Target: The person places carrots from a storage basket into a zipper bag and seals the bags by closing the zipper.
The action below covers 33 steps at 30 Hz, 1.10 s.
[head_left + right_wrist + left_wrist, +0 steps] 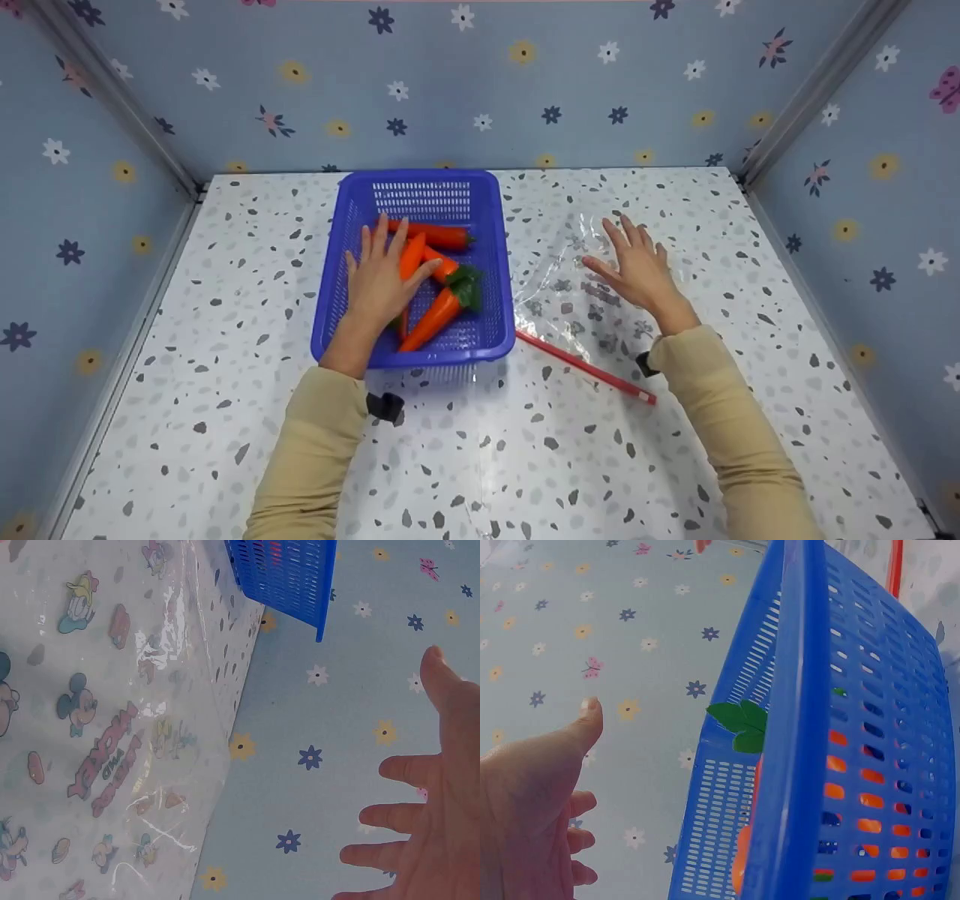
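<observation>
A blue plastic basket holds several orange carrots with green leafy tops and a long red pepper-like vegetable. My left hand is spread over the basket's left half, fingers apart and pinching nothing. In the left wrist view that hand hovers beside the basket rim, and a green leaf shows past it. To the right lies a clear plastic bag printed with cartoon figures, a red strip along its near edge. My right hand hovers over the bag, fingers spread, holding nothing.
The speckled white table runs up to flowered blue panels at the back and both sides. Metal posts stand at the back corners. A black wrist strap piece sticks out from the left sleeve.
</observation>
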{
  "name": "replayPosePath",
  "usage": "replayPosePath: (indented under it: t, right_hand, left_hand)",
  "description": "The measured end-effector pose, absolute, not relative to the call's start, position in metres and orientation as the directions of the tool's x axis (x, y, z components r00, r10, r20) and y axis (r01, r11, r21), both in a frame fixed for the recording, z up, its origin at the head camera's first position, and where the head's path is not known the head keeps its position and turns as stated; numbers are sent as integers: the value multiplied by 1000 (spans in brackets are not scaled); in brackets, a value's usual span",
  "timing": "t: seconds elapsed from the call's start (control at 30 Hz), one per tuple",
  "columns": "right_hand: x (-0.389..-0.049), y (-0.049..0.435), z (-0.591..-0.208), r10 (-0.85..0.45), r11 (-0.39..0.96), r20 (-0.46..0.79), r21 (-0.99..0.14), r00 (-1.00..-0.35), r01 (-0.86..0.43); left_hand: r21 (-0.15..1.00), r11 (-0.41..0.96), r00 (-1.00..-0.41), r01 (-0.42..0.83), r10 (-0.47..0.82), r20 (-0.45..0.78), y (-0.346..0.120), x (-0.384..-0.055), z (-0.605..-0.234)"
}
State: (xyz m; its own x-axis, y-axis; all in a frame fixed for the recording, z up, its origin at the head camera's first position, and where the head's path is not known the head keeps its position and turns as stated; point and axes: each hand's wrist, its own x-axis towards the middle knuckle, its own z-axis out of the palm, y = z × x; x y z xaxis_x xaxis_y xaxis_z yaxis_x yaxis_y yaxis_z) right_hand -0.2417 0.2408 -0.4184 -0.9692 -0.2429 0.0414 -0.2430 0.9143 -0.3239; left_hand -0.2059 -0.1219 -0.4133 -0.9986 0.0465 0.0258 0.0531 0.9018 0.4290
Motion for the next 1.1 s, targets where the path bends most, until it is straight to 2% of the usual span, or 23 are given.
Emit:
replayPosePath:
  t: [0.3, 0.57, 0.83, 1.1]
  right_hand:
    - [-228, 236, -428, -294, 889, 84, -342, -952, -305]
    - [-211, 231, -440, -322, 878, 83, -347, -943, -330]
    - [-194, 229, -459, -391, 836, 161, -350, -906, -423]
    - [-180, 229, -482, -430, 823, 153, -339, -890, -456]
  left_hand:
    - [532, 841, -993, 99, 51, 104, -116, -193, -414]
    - [610, 777, -972, 153, 6, 235, -106, -182, -422]
    - [683, 672, -912, 285, -29, 409, -95, -172, -430]
    - [752, 573, -888, 324, -91, 451, -84, -164, -437]
